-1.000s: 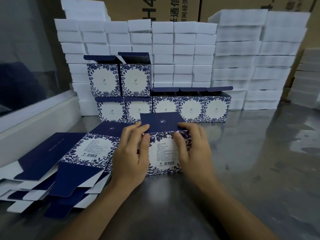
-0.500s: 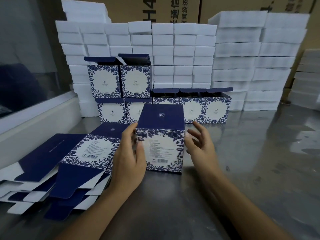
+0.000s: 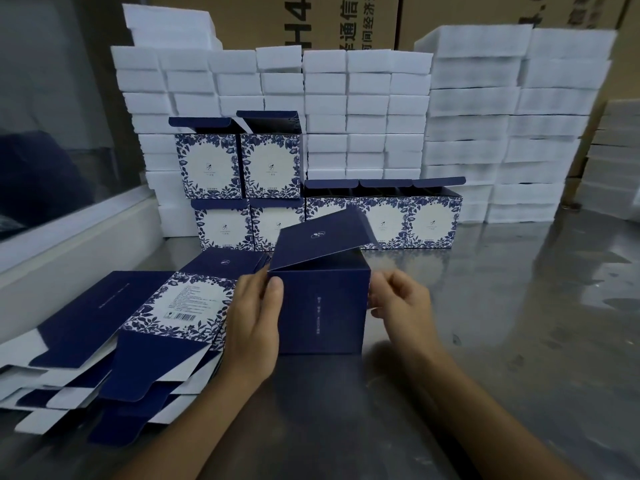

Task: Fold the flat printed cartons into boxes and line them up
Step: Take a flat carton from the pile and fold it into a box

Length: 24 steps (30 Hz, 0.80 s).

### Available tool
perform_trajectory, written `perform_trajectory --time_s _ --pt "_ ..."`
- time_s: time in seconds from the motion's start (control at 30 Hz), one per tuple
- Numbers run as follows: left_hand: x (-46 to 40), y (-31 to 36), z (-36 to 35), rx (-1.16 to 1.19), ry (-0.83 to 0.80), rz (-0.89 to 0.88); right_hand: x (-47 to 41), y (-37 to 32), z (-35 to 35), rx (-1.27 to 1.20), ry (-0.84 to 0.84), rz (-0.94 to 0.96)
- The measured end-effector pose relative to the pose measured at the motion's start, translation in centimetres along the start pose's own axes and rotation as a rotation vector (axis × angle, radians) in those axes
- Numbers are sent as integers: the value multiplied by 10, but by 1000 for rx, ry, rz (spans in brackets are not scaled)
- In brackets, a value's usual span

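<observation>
Flat cartons [image 3: 114, 344] lie fanned in a pile at the left of the worktop [image 3: 502, 323], not yet folded; beside them the left hand [image 3: 251, 327] grips the near left edge of the upright box [image 3: 323, 306], thumb on its front face; its lid flap stands raised, not tucked; the right hand [image 3: 403, 303] hovers just beside the box's right side, fingers loosely curled, holding nothing; behind, seven finished boxes [image 3: 377, 221] stand lined in two tiers against white foam blocks [image 3: 502, 133].
</observation>
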<state>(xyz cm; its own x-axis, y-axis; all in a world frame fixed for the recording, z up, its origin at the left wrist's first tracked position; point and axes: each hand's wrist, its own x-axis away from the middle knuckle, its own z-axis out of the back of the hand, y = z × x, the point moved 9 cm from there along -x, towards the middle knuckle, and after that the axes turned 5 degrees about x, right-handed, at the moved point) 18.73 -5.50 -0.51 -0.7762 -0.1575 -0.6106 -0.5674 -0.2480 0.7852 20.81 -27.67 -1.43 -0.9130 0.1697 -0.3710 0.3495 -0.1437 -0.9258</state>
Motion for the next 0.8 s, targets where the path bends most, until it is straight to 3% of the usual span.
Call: perform_trajectory --time_s 0.2,0.4,0.53,0.8 --pt "-2 -11 1 173 15 77 4 -1 -7 88 3 64" --pt "0 -14 -10 59 -75 161 0 9 -10 8 -74 19" --pt "1 -13 -12 12 -99 168 3 6 -18 88 -118 45" --pt "1 7 -12 124 -114 12 2 -21 4 -82 74 151"
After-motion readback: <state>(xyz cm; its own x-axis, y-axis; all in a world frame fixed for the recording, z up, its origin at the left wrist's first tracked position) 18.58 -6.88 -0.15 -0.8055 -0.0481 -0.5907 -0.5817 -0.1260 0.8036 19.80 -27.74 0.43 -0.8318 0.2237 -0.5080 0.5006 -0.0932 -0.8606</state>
